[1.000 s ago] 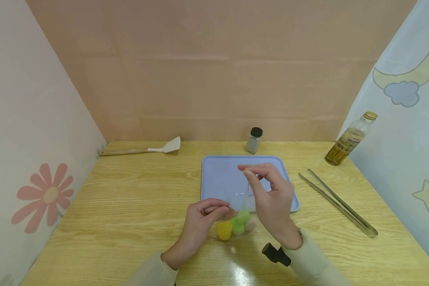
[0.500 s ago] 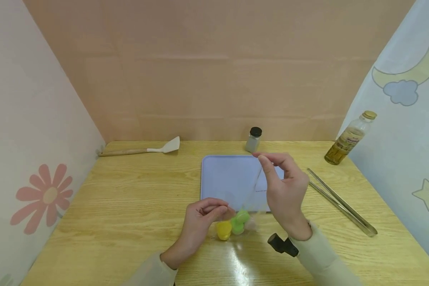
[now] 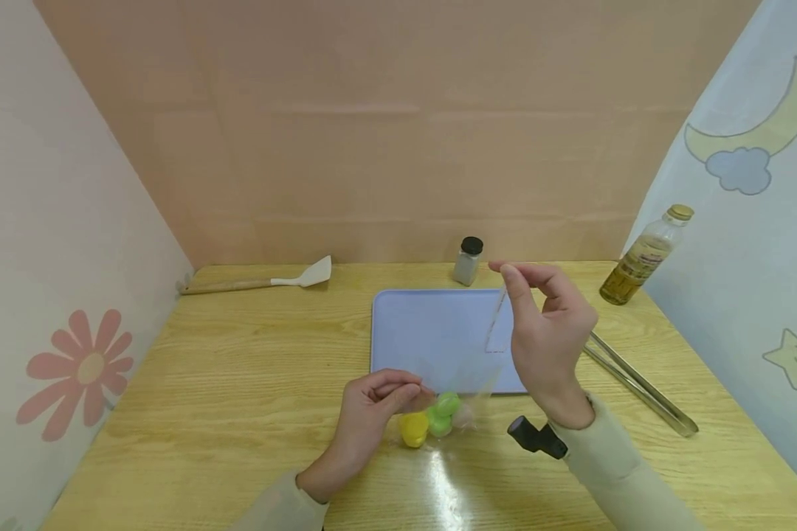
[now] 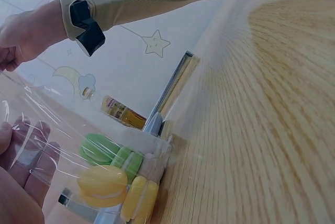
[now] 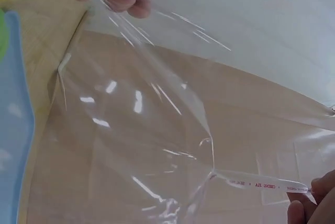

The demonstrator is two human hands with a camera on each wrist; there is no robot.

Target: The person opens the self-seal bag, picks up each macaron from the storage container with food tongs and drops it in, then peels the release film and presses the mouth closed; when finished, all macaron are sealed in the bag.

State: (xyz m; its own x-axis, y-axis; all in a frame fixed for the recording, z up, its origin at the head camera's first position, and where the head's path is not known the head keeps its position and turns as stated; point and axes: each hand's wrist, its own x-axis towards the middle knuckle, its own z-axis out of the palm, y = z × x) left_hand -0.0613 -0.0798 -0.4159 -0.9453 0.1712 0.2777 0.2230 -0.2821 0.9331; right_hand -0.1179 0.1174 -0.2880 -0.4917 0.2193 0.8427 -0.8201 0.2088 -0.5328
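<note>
Head view: right hand (image 3: 547,335) pinches the clear plastic bag's (image 3: 474,369) sealing strip above the pale blue rectangular tray (image 3: 425,332); left hand (image 3: 375,409) pinches the bag's near edge on the wooden worktop (image 3: 239,383).

Left wrist view: yellow and green round pieces (image 4: 112,177) fill the bag's bottom.

Right wrist view: film stretched between both hands.

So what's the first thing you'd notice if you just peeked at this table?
Probably the two hands in the middle: the right hand pinches the top of a clear plastic bag and lifts it, while the left hand pinches its lower part near the table. Bright yellow and green round pieces sit inside the bag's bottom, just in front of the blue tray.
</note>
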